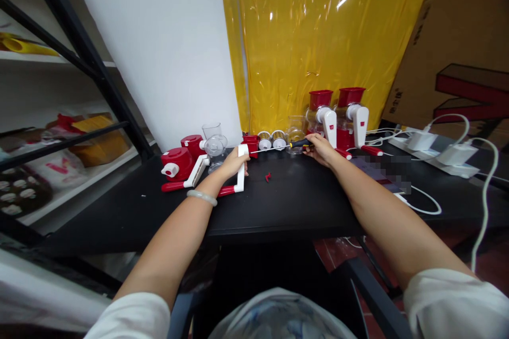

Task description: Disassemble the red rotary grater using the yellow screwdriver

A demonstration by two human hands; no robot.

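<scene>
My left hand [234, 163] is closed around a white crank arm with a red handle [239, 176], holding it upright on the black table [278, 206]. My right hand [320, 149] grips a screwdriver [278, 147] with a black and yellow handle; its shaft points left at the top of the crank arm. A small red part [268, 176] lies on the table between my hands.
Left of my hand lie a red grinder body [177, 165] with a white crank and clear cups [213, 140]. Two assembled red-and-white grinders [338, 116] stand at the back before yellow plastic sheeting. White chargers and cables [437, 153] lie at right, a cardboard box behind them. Shelves stand at left.
</scene>
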